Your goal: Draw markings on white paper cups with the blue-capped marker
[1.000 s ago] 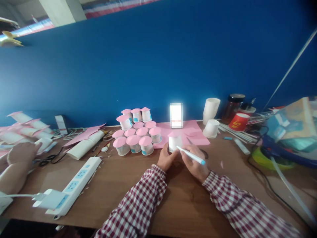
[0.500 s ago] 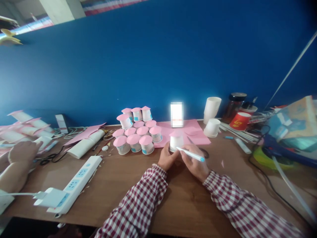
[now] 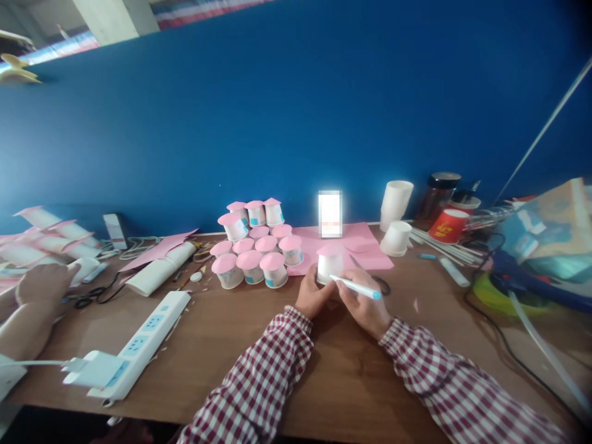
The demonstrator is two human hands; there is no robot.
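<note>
My left hand (image 3: 313, 296) grips the side of a small white paper cup with a pink paper top (image 3: 330, 263), standing on the brown table (image 3: 222, 345). My right hand (image 3: 365, 310) is closed on a white pen with a blue end (image 3: 356, 287), its tip against the cup. A pink paper sheet (image 3: 343, 246) lies just behind the cup. To the left stands a stacked pile of several pink-topped cups (image 3: 253, 245).
A white power strip (image 3: 134, 351) lies at the front left. Another person's hand (image 3: 34, 302) rests at the far left among pink-and-white cups. White cups (image 3: 396, 216), a red cup (image 3: 446, 227), a dark jar (image 3: 435, 198), sticks and bags crowd the right. Scissors (image 3: 380, 283) lie by my right hand.
Almost nothing has moved. My hands stay on the cup and pen, with the pen tip shifted very slightly on the cup.
</note>
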